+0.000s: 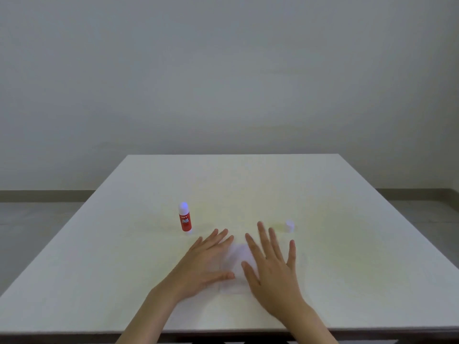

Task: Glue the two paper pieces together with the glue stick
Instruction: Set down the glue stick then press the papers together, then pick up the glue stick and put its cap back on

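Observation:
White paper [236,266] lies flat on the white table [347,269], pale and hard to tell apart from it; whether it is one piece or two overlapping I cannot tell. My left hand [208,261] rests flat on its left part, fingers spread. My right hand [272,264] lies flat on its right part, fingers apart. A red glue stick [185,217] stands upright beyond my left hand, its white tip uncovered. Its white cap [289,225] sits on the table beyond my right hand.
The table's near edge [223,331] runs just below my wrists. A grey wall [223,70] stands behind the table's far edge, with grey floor at both sides.

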A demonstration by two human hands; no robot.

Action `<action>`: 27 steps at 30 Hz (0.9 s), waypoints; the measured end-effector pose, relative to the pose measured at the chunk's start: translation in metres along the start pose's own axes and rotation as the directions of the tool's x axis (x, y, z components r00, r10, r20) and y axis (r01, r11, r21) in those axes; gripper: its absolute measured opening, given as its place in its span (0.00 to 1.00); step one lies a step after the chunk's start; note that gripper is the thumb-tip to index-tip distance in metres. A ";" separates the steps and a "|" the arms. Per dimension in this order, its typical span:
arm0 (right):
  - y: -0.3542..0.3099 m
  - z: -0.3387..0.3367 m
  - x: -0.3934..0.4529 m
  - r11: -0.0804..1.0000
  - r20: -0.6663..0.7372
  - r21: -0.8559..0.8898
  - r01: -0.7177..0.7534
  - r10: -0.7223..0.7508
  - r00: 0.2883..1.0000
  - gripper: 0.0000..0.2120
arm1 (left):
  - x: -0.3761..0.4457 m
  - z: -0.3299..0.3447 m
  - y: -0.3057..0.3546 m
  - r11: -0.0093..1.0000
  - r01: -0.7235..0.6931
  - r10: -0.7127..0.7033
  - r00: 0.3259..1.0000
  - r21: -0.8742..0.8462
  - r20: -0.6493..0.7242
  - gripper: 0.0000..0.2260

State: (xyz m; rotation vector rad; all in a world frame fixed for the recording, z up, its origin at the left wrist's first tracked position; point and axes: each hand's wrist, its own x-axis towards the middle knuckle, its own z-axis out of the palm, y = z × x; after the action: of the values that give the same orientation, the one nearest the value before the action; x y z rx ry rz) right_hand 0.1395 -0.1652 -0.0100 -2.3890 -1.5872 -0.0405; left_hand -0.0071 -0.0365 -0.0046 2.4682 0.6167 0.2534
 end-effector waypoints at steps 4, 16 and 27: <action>0.032 -0.017 0.035 0.984 -0.137 -0.001 -0.179 0.177 0.975 0.26 | -0.007 -0.013 0.010 0.989 -0.086 -0.037 0.643 -0.120 -0.765 0.14; 0.062 0.007 0.055 0.981 -0.136 0.013 -0.191 0.191 0.972 0.18 | 0.031 -0.027 -0.019 0.770 0.272 -0.613 0.568 -0.577 -0.549 0.04; 0.016 -0.043 0.039 0.351 0.307 0.889 -0.294 0.020 0.951 0.20 | 0.020 -0.036 0.032 0.552 -0.044 -0.350 0.894 -0.833 -0.279 0.08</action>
State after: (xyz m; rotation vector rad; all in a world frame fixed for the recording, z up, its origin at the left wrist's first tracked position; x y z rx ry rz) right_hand 0.1749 -0.1462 0.0348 -1.5636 -0.9408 0.9891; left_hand 0.0108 -0.0326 0.0442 1.4068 0.6787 0.8187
